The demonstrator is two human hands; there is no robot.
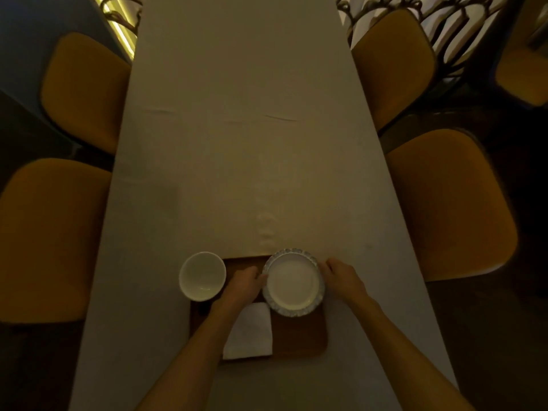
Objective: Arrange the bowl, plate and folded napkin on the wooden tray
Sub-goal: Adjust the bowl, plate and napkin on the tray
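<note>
A wooden tray [299,339] lies near the front of a long table. A white plate [293,282] with a patterned scalloped rim sits over the tray's far right corner. My left hand [243,284] grips the plate's left edge and my right hand [341,278] grips its right edge. A white bowl [202,275] stands at the tray's far left corner, overhanging the tray's edge. A folded white napkin [250,332] rests on the tray's near left part, partly hidden under my left forearm.
A pale tablecloth [237,158] covers the table, with small creases across its middle. Mustard-yellow chairs stand along both sides, two on the left [53,232] and two on the right [444,203]. A metal railing [430,13] runs at the far right.
</note>
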